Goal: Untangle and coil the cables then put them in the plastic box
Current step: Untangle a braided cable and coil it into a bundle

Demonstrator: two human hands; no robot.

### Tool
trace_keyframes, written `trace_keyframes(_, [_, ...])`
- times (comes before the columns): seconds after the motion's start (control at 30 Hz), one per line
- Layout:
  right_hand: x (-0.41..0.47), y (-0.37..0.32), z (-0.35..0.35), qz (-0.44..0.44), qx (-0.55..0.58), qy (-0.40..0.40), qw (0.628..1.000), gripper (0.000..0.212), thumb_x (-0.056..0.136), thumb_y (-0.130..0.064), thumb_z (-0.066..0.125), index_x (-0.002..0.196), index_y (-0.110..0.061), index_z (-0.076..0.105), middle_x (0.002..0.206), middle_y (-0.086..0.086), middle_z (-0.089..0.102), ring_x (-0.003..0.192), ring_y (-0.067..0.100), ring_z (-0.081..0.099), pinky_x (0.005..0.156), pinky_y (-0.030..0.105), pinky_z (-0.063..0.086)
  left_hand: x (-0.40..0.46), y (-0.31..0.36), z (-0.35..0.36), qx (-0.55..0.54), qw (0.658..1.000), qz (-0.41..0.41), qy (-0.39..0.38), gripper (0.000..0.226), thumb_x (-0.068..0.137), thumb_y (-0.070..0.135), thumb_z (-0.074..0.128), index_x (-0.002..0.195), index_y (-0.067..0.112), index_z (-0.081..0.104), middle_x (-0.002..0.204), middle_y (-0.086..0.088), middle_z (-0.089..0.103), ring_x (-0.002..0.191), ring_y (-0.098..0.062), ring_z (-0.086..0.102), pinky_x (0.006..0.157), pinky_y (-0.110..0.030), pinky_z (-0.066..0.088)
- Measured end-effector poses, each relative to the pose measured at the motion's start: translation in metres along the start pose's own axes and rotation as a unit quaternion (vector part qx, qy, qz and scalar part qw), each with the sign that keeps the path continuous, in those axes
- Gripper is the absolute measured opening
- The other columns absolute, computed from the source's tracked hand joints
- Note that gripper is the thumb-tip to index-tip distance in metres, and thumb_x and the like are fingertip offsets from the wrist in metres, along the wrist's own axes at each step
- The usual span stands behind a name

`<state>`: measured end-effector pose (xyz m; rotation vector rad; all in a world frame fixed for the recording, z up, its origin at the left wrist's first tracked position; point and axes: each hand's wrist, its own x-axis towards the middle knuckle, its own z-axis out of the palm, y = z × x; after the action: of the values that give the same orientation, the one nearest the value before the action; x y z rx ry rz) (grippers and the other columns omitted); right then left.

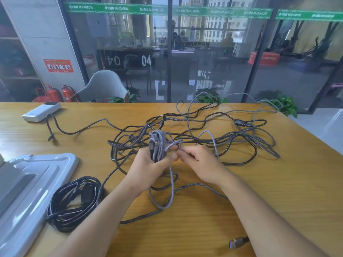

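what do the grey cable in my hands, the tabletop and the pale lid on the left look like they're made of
Grey braided cable, held by the left hand and pinched by the right hand: woven fabric sheath, judging by its speckled weave.
Yellow-brown tabletop: wood or wood-look laminate; grain lines, slight sheen.
Pale grey moulded lid: probably plastic; smooth, glossy, rounded ridges.

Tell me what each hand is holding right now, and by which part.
Left hand grips the grey braided cable's coiled loops round their middle. Right hand pinches a loose strand of that cable beside the coil.
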<state>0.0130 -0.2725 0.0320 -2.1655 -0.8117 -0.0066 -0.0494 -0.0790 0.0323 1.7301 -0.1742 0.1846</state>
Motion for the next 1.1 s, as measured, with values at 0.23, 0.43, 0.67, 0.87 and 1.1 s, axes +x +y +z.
trace_keyframes(0.23, [0.001,-0.007,0.006,-0.002,-0.022,-0.050,0.999,0.042,0.109,-0.027,0.052,0.071,-0.043,0.055,0.060,-0.021,0.060,0.058,-0.001,0.055,0.059,0.017,0.039,-0.001,0.001,0.007,0.039,0.999,0.014,0.013,0.016,0.096,0.030,0.074,0.082,0.023,0.077,0.054,0.006,0.049,0.052,-0.018,0.034,0.048,-0.028,0.031])
trace_keyframes(0.43, [0.004,0.030,-0.012,0.019,-0.161,-0.044,0.986,0.010,0.095,-0.048,0.071,0.098,-0.039,0.071,0.084,-0.032,0.061,0.083,-0.004,0.054,0.075,0.022,0.044,-0.001,0.009,-0.008,0.052,0.997,0.032,0.041,0.040,0.096,0.035,0.072,0.079,0.001,0.060,0.057,-0.004,0.036,0.052,-0.020,0.030,0.050,-0.029,0.030])
trace_keyframes(0.67, [0.009,0.047,-0.019,0.048,-0.206,0.036,0.977,0.015,0.100,-0.032,0.068,0.110,-0.030,0.078,0.114,-0.016,0.069,0.113,0.010,0.056,0.100,0.038,0.046,-0.003,0.015,-0.012,0.059,0.996,0.058,0.043,0.053,0.092,0.043,0.071,0.079,-0.005,0.053,0.055,-0.002,0.033,0.050,-0.019,0.028,0.049,-0.028,0.029])
trace_keyframes(0.87, [0.004,0.029,-0.010,-0.028,-0.076,0.064,0.995,0.015,0.096,-0.029,0.074,0.106,-0.021,0.083,0.086,-0.027,0.066,0.090,-0.006,0.059,0.081,0.012,0.040,0.000,0.005,-0.008,0.068,0.995,0.036,0.057,0.026,0.093,0.037,0.077,0.080,0.016,0.067,0.060,0.002,0.048,0.056,-0.019,0.041,0.055,-0.029,0.040])
trace_keyframes(1.1, [0.003,0.004,0.004,-0.055,0.044,0.117,0.991,0.009,0.096,-0.021,0.074,0.093,-0.018,0.082,0.081,-0.014,0.071,0.073,0.006,0.061,0.069,0.023,0.047,0.000,0.006,-0.002,0.046,0.998,-0.005,0.037,0.006,0.091,0.027,0.080,0.088,0.023,0.077,0.051,0.014,0.056,0.048,-0.005,0.045,0.052,-0.014,0.038])
